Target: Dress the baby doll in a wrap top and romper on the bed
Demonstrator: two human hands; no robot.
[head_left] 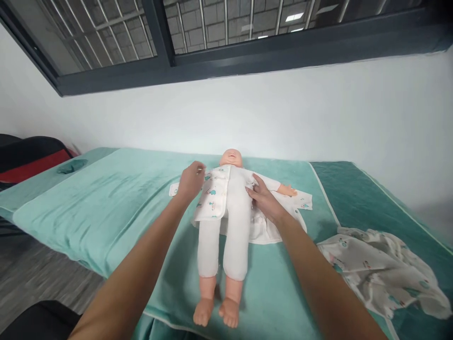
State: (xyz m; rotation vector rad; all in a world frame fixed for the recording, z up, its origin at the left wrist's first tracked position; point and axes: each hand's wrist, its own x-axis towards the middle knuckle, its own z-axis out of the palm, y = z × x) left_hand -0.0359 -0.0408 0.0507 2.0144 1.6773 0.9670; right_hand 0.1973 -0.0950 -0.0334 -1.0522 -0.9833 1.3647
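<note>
A baby doll (238,198) lies on its back, its head toward the wall and its bare feet toward me. A white printed baby shirt (213,193) covers one side of its chest. The shirt's other half (271,229) is spread flat beside and under the doll, a sleeve reaching right. My left hand (192,181) is closed at the doll's shoulder on the left, beside the shirt's edge; what its fingers hold is hidden. My right hand (264,197) is at the doll's other side, thumb and forefinger apart, near the bare arm (286,190).
The doll lies on a padded table with a light green cover (88,203). Crumpled printed baby clothing (385,269) lies at the right on a darker green section (350,189). A white wall (212,118) and a barred window (226,28) stand behind. A black and red chair (33,158) is at left.
</note>
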